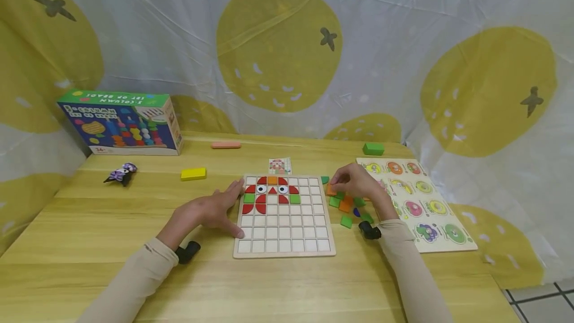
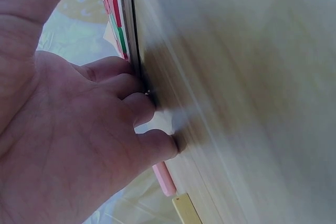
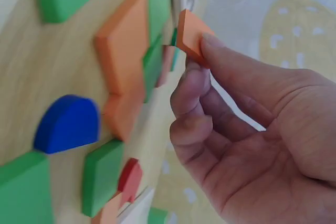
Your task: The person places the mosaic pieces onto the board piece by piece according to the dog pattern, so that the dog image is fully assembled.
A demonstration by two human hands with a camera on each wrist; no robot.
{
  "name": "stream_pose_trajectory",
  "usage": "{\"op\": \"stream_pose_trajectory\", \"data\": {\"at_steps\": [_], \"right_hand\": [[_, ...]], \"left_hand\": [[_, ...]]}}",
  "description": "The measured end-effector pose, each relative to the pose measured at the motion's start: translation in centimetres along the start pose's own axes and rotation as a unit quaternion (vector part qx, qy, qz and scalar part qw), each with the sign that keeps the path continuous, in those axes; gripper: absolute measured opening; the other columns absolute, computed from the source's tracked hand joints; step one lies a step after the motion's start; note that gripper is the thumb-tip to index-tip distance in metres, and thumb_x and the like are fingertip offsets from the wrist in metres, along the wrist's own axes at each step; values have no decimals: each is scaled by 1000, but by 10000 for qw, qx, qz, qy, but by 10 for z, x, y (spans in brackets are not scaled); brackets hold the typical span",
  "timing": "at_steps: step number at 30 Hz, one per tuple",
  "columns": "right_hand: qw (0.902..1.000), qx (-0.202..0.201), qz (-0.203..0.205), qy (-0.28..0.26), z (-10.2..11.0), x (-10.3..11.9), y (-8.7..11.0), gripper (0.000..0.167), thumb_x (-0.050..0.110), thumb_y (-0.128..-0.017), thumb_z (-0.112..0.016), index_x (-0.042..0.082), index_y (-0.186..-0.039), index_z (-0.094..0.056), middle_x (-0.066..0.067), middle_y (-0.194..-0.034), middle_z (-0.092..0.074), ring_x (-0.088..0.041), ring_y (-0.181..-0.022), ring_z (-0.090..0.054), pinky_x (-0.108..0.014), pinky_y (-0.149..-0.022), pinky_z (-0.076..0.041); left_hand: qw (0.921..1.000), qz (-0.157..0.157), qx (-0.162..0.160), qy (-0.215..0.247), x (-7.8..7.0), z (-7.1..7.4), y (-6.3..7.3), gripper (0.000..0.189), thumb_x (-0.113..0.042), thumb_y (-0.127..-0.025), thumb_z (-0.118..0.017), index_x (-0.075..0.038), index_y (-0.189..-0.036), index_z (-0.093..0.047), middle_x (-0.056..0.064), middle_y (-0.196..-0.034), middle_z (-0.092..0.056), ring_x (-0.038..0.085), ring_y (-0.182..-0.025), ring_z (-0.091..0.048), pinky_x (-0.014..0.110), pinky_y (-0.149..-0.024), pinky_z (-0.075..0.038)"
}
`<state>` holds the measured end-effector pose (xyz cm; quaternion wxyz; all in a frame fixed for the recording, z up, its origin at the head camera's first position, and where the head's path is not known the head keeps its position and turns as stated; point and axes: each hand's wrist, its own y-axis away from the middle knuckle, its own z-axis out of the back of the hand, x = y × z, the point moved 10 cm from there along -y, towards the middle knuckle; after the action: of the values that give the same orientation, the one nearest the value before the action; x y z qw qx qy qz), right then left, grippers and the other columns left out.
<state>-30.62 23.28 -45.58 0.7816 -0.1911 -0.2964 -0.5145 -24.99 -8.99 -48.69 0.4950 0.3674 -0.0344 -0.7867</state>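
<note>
Along the left edge of a wooden grid board (image 1: 278, 233) rests my left hand (image 1: 214, 211), thumb near the lower corner and fingers near the upper one. In the left wrist view its fingertips (image 2: 160, 145) touch the tabletop beside the board's edge. My right hand (image 1: 358, 183) pinches an orange square tile (image 3: 193, 38) between thumb and fingers, above the loose tiles right of the board. Green tiles (image 1: 346, 222), orange tiles (image 3: 123, 40) and a blue rounded tile (image 3: 68, 124) lie there. Red, green, orange and eye tiles (image 1: 261, 189) fill part of the board's upper rows.
A small pattern card (image 1: 280, 165) lies behind the board. On the right is a fruit puzzle board (image 1: 432, 223). A bead-set box (image 1: 121, 123), small figure (image 1: 121, 174), yellow block (image 1: 194, 174), pink stick (image 1: 226, 145) and green block (image 1: 373, 149) stand around.
</note>
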Motion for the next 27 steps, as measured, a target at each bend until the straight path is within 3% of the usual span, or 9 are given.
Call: {"op": "stream_pose_trajectory", "data": {"at_steps": [4,8,12,20,27], "right_hand": [[9997,-52,109,-204,3,8,-1,6,3,-99,-77,-2,-98,-81,-12,-84,-77,-30,-73,-69,-29,-65,-56],[9967,96,324,-734,-4,25,-3,10,0,-101,-74,-7,-103,-80,-20,-83,-76,-42,-73,-71,-42,-68,-63],[9917,298,349,-1201,-19,45,-7,12,-2,-101,-72,-10,-106,-79,-21,-86,-79,-40,-76,-76,-49,-72,-66],[9882,788,535,-1196,-60,89,-18,9,-3,-100,-73,-6,-103,-81,-14,-89,-80,-32,-76,-77,-42,-75,-67],[9848,983,504,-1338,-89,110,-26,7,-2,-99,-75,-5,-100,-81,-11,-87,-80,-28,-74,-78,-35,-73,-67]], "left_hand": [[10000,-3,-11,14,1,0,0,140,-50,-82,-93,-6,-173,5,26,-179,0,70,-154,-7,83,-120,-15],[10000,-3,-30,23,1,0,1,141,-50,-82,-93,-7,-173,5,26,-179,0,71,-154,-7,83,-120,-15],[10000,-10,-30,34,1,0,1,141,-50,-82,-94,-6,-173,4,26,-179,0,71,-154,-7,82,-120,-15],[10000,-14,-31,69,1,1,0,141,-49,-82,-94,-7,-173,5,24,-180,0,70,-154,-7,83,-120,-15],[10000,-27,-14,66,-1,0,0,140,-49,-83,-93,-6,-173,5,25,-179,0,70,-154,-6,82,-121,-13]]}}
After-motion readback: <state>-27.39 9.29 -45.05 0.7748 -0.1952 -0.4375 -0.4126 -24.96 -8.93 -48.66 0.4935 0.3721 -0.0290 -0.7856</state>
